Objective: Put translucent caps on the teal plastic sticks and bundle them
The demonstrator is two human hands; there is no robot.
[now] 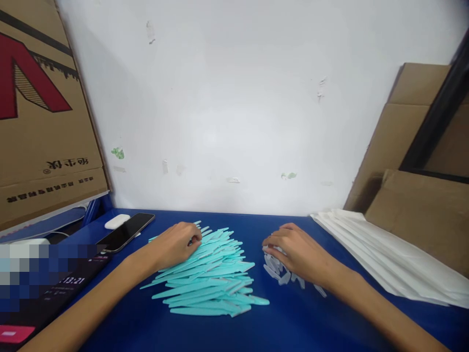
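Note:
A loose pile of slim turquoise eyebrow razors (216, 274) lies on the blue table, most of them pointing left and right. My left hand (179, 244) rests on the pile's upper left, with the fingers curled in and the thumb against the index finger. What it pinches, if anything, is hidden. To the right of the razors is a small heap of clear plastic caps (273, 268). Over that heap, my right hand (293, 247) has its fingers bent down and its thumb below them, around a cap at the heap's top edge. Its palm covers part of the heap.
Left of the pile lie a black phone (128, 232), a white case (117, 221) and a larger phone (62, 288) showing a clock. White flat bags (384, 259) are stacked at right beside cardboard (421, 215). A large carton (44, 122) stands left; a white wall (220, 107) closes the back.

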